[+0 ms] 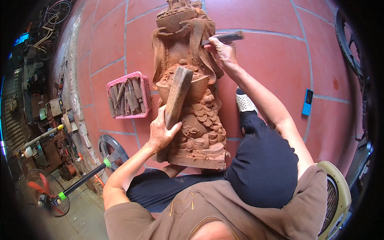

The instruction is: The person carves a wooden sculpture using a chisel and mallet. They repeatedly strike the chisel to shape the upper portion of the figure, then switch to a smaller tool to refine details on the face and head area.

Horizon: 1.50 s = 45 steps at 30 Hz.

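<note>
A reddish-brown wood carving (200, 128) lies lengthwise in front of me, with a robed figure toward the far end and rounded, scaly relief nearer to me. My left hand (161, 130) is closed round the lower part of a worn wooden mallet (179, 94), whose thick end points away above the carving. At the carving's far right side, my right hand (224, 52) pinches a chisel (229, 37) with a dark handle. The handle points right, while its blade end is at the draped sleeve; whether the edge touches the wood I cannot tell.
Left of the carving stands a pink plastic basket (149, 96) of chisels. A blue phone (307, 102) lies on the red tiled floor (272, 64) at right. A fan (46, 194) with orange blades is at lower left, a plastic chair (340, 200) at lower right, and a tyre (347, 44) at far right.
</note>
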Available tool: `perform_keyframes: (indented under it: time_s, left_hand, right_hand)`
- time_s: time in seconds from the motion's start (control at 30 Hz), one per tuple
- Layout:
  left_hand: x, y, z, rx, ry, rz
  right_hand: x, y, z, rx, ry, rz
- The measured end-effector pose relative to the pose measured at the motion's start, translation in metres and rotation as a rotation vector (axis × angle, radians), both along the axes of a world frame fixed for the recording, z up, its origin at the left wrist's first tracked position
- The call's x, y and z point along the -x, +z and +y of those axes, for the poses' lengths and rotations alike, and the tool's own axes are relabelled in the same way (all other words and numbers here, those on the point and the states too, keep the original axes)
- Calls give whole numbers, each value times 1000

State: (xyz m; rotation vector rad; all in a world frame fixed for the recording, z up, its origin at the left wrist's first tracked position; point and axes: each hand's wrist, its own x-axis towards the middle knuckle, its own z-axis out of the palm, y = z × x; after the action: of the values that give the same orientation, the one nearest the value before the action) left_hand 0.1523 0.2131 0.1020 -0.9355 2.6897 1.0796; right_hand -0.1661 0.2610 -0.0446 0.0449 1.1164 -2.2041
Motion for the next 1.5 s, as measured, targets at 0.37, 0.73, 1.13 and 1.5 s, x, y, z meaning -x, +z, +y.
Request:
perform_keyframes:
  time_s: [0.37,0.73,1.13,1.5]
  left_hand:
    - [-6,0,-2,28,-6,2]
    - [-5,-3,-3,51,-16,-1]
    - [-3,0,-1,33,-8,-1]
    - [2,-1,-1,15,-21,5]
  right_hand:
    - [-12,19,32,-256,138,463]
    - [-28,13,45,-296,141,487]
    - [-15,18,23,-283,77,606]
    - [-4,5,24,-136,87,468]
